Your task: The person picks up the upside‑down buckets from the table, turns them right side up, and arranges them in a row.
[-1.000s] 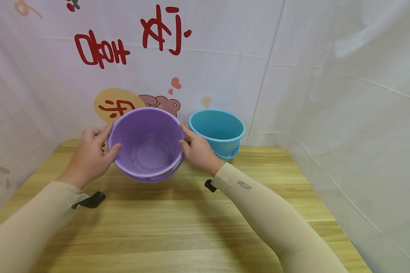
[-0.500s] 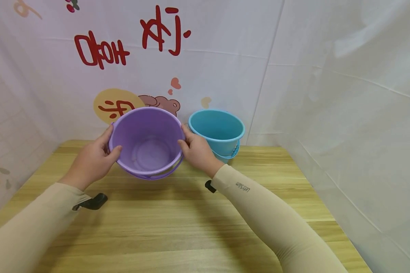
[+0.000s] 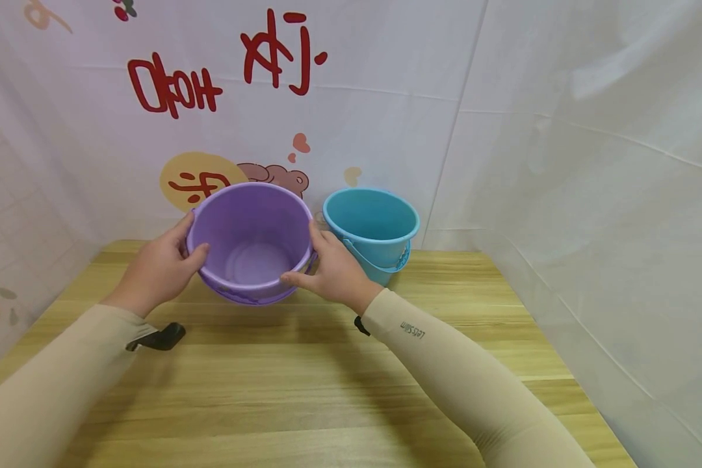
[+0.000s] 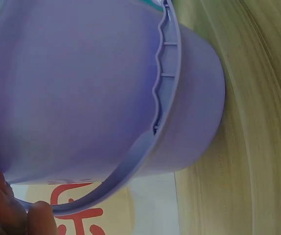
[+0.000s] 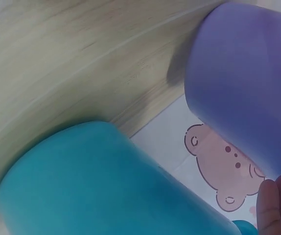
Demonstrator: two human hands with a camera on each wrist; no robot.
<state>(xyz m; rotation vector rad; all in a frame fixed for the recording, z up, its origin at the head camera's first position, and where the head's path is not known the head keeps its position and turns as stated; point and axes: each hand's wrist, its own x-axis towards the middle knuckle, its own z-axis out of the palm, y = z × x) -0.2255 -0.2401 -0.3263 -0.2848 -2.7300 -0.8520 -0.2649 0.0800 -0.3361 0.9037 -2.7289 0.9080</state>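
A purple bucket [image 3: 254,211] leans with its mouth toward me, over the left half of the wooden table. My left hand [image 3: 155,270] grips its rim on the left, thumb over the edge and fingers outside. On the right side, my right hand [image 3: 339,270] holds the rim, its thumb at the front edge. In the left wrist view the bucket's handle [image 4: 167,73], with a wavy grip, hangs across the outer wall near my left fingers [image 4: 6,203]. The right wrist view has my right fingers [image 5: 272,205] against the purple wall.
A light blue bucket [image 3: 380,250] stands upright at the back, just right of my right hand, its handle hanging in front. A white printed curtain [image 3: 386,78] hangs behind the table [image 3: 281,396], and another closes the right side.
The purple bucket has tipped slightly more upright. My right thumb has shifted left along the rim to its front. More of the blue bucket's handle now shows. My left hand keeps its hold.
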